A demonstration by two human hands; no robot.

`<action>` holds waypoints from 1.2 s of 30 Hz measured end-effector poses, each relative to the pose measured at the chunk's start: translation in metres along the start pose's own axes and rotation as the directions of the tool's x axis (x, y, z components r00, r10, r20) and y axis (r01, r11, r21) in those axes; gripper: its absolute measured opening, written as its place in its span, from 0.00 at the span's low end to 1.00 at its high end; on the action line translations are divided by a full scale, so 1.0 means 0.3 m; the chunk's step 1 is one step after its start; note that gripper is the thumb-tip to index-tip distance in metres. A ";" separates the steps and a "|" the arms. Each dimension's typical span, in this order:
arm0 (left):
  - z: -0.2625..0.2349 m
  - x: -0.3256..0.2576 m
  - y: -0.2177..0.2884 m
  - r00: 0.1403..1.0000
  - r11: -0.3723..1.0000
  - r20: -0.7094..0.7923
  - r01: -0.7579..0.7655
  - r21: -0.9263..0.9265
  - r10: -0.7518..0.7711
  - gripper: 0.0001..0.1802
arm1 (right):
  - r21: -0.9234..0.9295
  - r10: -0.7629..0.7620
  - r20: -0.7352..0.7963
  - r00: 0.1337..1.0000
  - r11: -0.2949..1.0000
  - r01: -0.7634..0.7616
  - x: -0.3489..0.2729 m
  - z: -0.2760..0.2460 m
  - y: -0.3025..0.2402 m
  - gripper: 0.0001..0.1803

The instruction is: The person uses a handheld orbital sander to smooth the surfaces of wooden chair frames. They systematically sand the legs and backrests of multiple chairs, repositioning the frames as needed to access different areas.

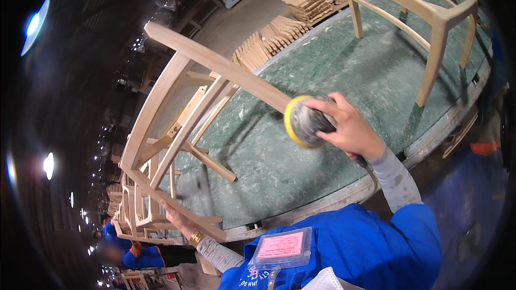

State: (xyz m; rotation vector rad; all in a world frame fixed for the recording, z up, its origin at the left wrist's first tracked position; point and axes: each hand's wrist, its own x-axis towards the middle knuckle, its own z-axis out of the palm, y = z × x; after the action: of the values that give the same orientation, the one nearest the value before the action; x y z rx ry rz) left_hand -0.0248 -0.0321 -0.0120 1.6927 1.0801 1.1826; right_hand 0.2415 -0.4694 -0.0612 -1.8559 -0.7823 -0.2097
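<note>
Our right hand (352,129) has its fingers clenched around a round sander with a yellow pad (303,122), pressed against the top rail of the bare wooden chair frame (183,113) that tilts on the green desk (344,70). Our left hand (177,219), fingers wrapped on the frame's lower rail, steadies it. We judge the frame stiff and fairly light, best gripped by its rails away from the pad.

We see the pale bare-wood chair frame (177,129) tipped on the green table's nine-o'clock side, the yellow-rimmed round sander (303,122) pressed against its upper rail.
</note>
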 end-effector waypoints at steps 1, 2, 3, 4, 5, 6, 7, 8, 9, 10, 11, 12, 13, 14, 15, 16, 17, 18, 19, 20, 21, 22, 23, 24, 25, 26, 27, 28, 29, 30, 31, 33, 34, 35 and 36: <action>0.005 -0.004 -0.002 1.000 1.000 -0.003 -0.009 -0.009 0.009 0.36 | 0.023 -0.020 -0.006 1.000 1.000 0.020 0.054 0.007 -0.011 0.36; 0.007 -0.007 -0.004 1.000 1.000 -0.007 -0.018 -0.017 0.018 0.36 | 0.047 -0.040 -0.011 0.999 0.998 0.041 0.114 0.011 -0.024 0.37; 0.013 -0.009 -0.005 1.000 0.999 -0.010 -0.026 -0.028 0.026 0.36 | 0.067 -0.061 -0.017 0.998 0.996 0.062 0.178 0.014 -0.037 0.37; 0.005 -0.010 -0.008 1.000 0.998 -0.004 -0.029 -0.049 0.029 0.35 | 0.075 -0.082 -0.040 0.996 0.994 0.085 0.237 0.023 -0.041 0.37; -0.005 -0.012 -0.009 0.999 0.997 0.002 -0.033 -0.069 0.033 0.34 | 0.083 -0.103 -0.064 0.993 0.991 0.109 0.295 0.026 -0.047 0.38; -0.030 -0.027 -0.018 1.000 0.996 -0.004 -0.025 -0.082 0.025 0.32 | 0.133 -0.076 -0.015 0.997 0.988 0.077 0.353 0.038 -0.058 0.37; -0.005 -0.024 -0.010 0.999 0.995 0.010 -0.034 -0.089 0.035 0.32 | 0.192 -0.069 -0.021 0.997 0.979 0.072 0.411 0.035 -0.041 0.38; 0.019 -0.025 -0.001 0.999 0.994 0.026 -0.045 -0.097 0.048 0.32 | 0.254 -0.127 -0.032 0.991 0.958 0.131 0.457 0.027 -0.013 0.38; 0.014 -0.041 0.004 0.999 0.995 0.019 -0.049 -0.092 0.051 0.31 | 0.330 -0.190 -0.027 0.981 0.925 0.188 0.489 0.036 -0.007 0.39; 0.009 -0.042 -0.005 0.998 0.994 0.023 -0.051 -0.101 0.054 0.31 | 0.423 -0.180 0.019 0.983 0.893 0.155 0.496 0.035 0.005 0.39; 0.007 -0.044 -0.012 0.998 0.992 0.029 -0.055 -0.111 0.059 0.31 | 0.509 -0.174 0.064 0.983 0.853 0.118 0.494 0.021 0.023 0.40; -0.010 -0.049 -0.023 0.998 0.992 0.021 -0.055 -0.112 0.058 0.31 | 0.596 -0.176 0.121 0.977 0.800 0.070 0.497 0.022 0.037 0.40; -0.021 -0.049 -0.029 0.999 0.994 0.015 -0.048 -0.099 0.049 0.31 | 0.596 -0.122 0.207 0.971 0.803 -0.026 0.486 0.004 0.030 0.40; -0.032 -0.048 -0.035 0.999 0.995 0.009 -0.040 -0.086 0.041 0.32 | 0.624 -0.131 0.219 0.967 0.781 -0.035 0.484 0.008 0.035 0.40; -0.029 -0.048 -0.034 0.999 0.996 0.011 -0.036 -0.078 0.037 0.32 | 0.648 -0.137 0.223 0.965 0.760 -0.041 0.484 0.002 0.033 0.40; -0.021 -0.045 -0.034 0.999 0.996 0.022 -0.043 -0.084 0.045 0.32 | 0.655 -0.137 0.216 0.967 0.755 -0.040 0.495 0.002 0.028 0.40; -0.010 -0.040 -0.034 0.998 0.995 0.033 -0.051 -0.090 0.054 0.32 | 0.661 -0.137 0.210 0.968 0.749 -0.038 0.506 0.002 0.022 0.40; 0.002 -0.033 -0.032 0.997 0.993 0.044 -0.061 -0.100 0.065 0.31 | 0.668 -0.139 0.201 0.970 0.744 -0.032 0.521 -0.002 0.015 0.40; 0.007 -0.030 -0.029 0.997 0.993 0.041 -0.063 -0.103 0.068 0.31 | 0.598 -0.140 0.148 0.979 0.801 0.023 0.522 -0.005 0.008 0.40; 0.003 -0.025 -0.028 0.997 0.992 0.031 -0.067 -0.109 0.071 0.31 | 0.524 -0.152 0.097 0.984 0.848 0.079 0.513 0.000 -0.004 0.40; 0.001 -0.017 -0.025 0.997 0.991 0.021 -0.071 -0.114 0.074 0.30 | 0.442 -0.168 0.044 0.985 0.887 0.132 0.496 0.004 -0.014 0.41; -0.021 -0.024 -0.028 0.997 0.990 0.002 -0.070 -0.123 0.071 0.30 | 0.372 -0.154 0.025 0.988 0.918 0.134 0.461 0.019 -0.020 0.39; -0.031 -0.021 -0.037 0.998 0.989 -0.007 -0.066 -0.135 0.065 0.30 | 0.292 -0.138 0.001 0.990 0.947 0.132 0.407 0.024 -0.020 0.38; -0.030 -0.010 -0.052 0.998 0.987 -0.005 -0.060 -0.151 0.060 0.30 | 0.202 -0.118 -0.033 0.992 0.972 0.122 0.344 0.021 -0.018 0.37; -0.042 -0.018 -0.057 0.997 0.987 -0.003 -0.070 -0.147 0.071 0.29 | 0.161 -0.116 -0.047 0.992 0.979 0.122 0.276 0.021 -0.021 0.37; -0.015 -0.012 -0.056 0.997 0.985 0.014 -0.078 -0.153 0.081 0.29 | 0.104 -0.110 -0.071 0.991 0.988 0.117 0.206 0.015 -0.018 0.36; -0.003 -0.014 -0.046 0.995 0.985 0.026 -0.087 -0.152 0.092 0.29 | 0.052 -0.094 -0.076 0.993 0.994 0.098 0.133 0.011 -0.005 0.36; -0.004 -0.012 -0.043 0.996 0.987 0.028 -0.076 -0.144 0.081 0.29 | 0.004 -0.083 -0.084 0.993 0.997 0.083 0.064 0.008 0.007 0.36; -0.012 -0.009 -0.040 0.997 0.988 0.023 -0.067 -0.136 0.070 0.29 | -0.020 -0.071 -0.096 0.993 0.997 0.070 0.007 0.008 0.011 0.37; -0.017 -0.008 -0.040 0.998 0.990 0.023 -0.054 -0.129 0.057 0.29 | -0.047 -0.056 -0.109 0.992 0.998 0.052 -0.050 0.011 0.017 0.38; -0.019 -0.009 -0.036 0.999 0.988 0.026 -0.040 -0.148 0.044 0.28 | -0.092 -0.031 -0.120 0.992 0.996 0.020 -0.101 0.011 0.027 0.38; -0.015 -0.017 -0.022 0.999 0.982 0.041 -0.016 -0.190 0.025 0.25 | -0.081 0.036 -0.117 0.992 0.996 -0.046 -0.192 0.001 0.053 0.37; -0.013 -0.011 -0.019 0.998 0.972 0.032 -0.038 -0.232 0.047 0.26 | -0.095 0.029 -0.125 0.992 0.995 -0.041 -0.195 -0.014 0.071 0.37; -0.016 -0.003 -0.034 0.997 0.966 0.044 -0.042 -0.254 0.055 0.26 | -0.111 0.052 -0.128 0.990 0.992 -0.067 -0.234 -0.021 0.091 0.37; -0.022 0.008 -0.045 0.996 0.960 0.058 -0.045 -0.277 0.064 0.26 | -0.129 0.076 -0.132 0.988 0.987 -0.093 -0.273 -0.024 0.101 0.36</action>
State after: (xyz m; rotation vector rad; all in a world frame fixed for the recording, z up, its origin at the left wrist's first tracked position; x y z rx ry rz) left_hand -0.0334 -0.0246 -0.0222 1.5401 0.7910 1.2399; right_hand 0.1984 -0.5166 -0.1209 -1.9776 -0.6134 -0.3294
